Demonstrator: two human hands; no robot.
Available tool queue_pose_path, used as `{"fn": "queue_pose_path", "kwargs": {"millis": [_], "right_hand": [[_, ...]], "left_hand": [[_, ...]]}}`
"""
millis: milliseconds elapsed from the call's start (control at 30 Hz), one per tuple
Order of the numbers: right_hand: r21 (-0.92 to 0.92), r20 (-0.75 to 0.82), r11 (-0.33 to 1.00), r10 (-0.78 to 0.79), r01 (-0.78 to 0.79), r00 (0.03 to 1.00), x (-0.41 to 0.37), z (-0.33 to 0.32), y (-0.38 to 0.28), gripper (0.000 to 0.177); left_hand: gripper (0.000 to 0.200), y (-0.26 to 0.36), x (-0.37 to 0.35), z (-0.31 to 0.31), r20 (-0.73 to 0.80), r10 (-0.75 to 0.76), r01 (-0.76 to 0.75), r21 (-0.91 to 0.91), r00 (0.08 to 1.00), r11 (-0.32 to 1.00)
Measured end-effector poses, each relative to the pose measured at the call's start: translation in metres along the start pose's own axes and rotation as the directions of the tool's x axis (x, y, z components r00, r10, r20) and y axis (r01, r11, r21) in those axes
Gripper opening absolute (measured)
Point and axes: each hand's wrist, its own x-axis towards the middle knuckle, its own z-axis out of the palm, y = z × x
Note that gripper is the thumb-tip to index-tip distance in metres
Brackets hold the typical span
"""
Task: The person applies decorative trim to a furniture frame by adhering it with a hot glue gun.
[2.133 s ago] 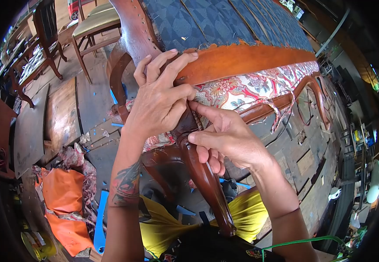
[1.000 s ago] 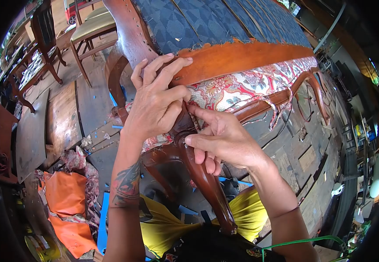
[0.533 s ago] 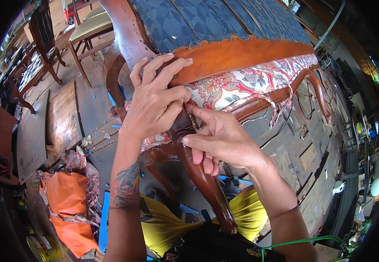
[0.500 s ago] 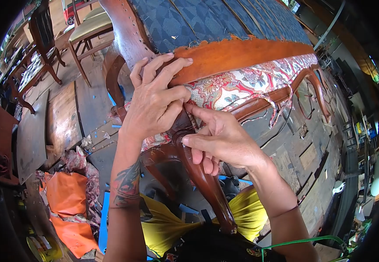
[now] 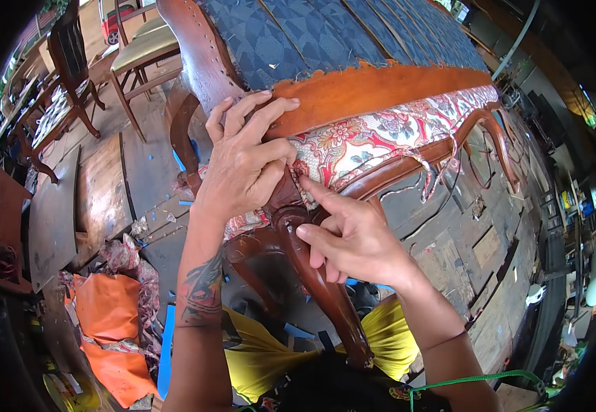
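Observation:
A carved wooden settee (image 5: 339, 329) stands before me, its front leg reaching down between my knees. Floral fabric (image 5: 360, 141) covers its seat, below an orange-brown wooden rail (image 5: 373, 89) with ragged blue patterned fabric (image 5: 332, 34) above. My left hand (image 5: 246, 158) rests three spread fingertips on the rail's left end. Its thumb and index finger come together at the corner post; whatever lies between them is hidden. With its index finger stretched out, my right hand (image 5: 356, 237) touches the fabric edge beside the post. Its thumb stands apart and the other fingers are loosely curled.
Loose floral piping (image 5: 427, 172) dangles from the seat's lower edge. An orange bundle (image 5: 109, 309) lies on the floor at left, beside crumpled fabric. Wooden chairs (image 5: 143, 55) stand at the upper left. Boards (image 5: 102, 192) cover the floor, and clutter lines the right side.
My right hand has shifted slightly right and down, its index finger straighter and its thumb now off the leg's top. My left hand stays almost in place.

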Motion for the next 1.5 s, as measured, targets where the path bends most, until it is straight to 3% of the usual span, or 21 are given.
{"fn": "queue_pose_path", "kwargs": {"millis": [167, 367, 800, 867, 967, 1500], "right_hand": [[-0.215, 0.01, 0.977, -0.002, 0.004, 1.0, 0.003, 0.004, 0.003, 0.077], [-0.299, 0.031, 0.953, -0.038, 0.046, 0.999, 0.008, 0.001, 0.005, 0.076], [-0.212, 0.008, 0.975, -0.066, 0.066, 0.998, 0.001, 0.001, 0.009, 0.072], [-0.09, 0.049, 0.995, 0.043, -0.039, 0.998, 0.0, -0.002, 0.004, 0.072], [-0.022, 0.056, 0.997, 0.078, -0.077, 0.995, 0.002, -0.004, 0.007, 0.071], [-0.019, 0.08, 1.0, 0.019, -0.018, 0.997, 0.0, -0.007, 0.011, 0.072]], "left_hand": [[0.005, 0.001, 0.001, 0.001, -0.006, -0.003, 0.003, -0.002, 1.0, 1.0], [0.005, 0.0, 0.001, 0.002, -0.011, 0.0, 0.0, -0.017, 1.0, 1.0], [0.004, -0.001, 0.001, 0.002, -0.019, -0.001, 0.0, -0.015, 1.0, 1.0], [0.004, -0.001, 0.001, 0.002, -0.019, -0.001, 0.001, -0.024, 1.0, 1.0], [0.003, -0.001, 0.002, 0.001, -0.017, -0.003, 0.002, -0.028, 1.0, 1.0], [0.013, 0.019, 0.01, -0.016, 0.127, -0.125, 0.122, 0.037, 0.984, 0.992]]}}
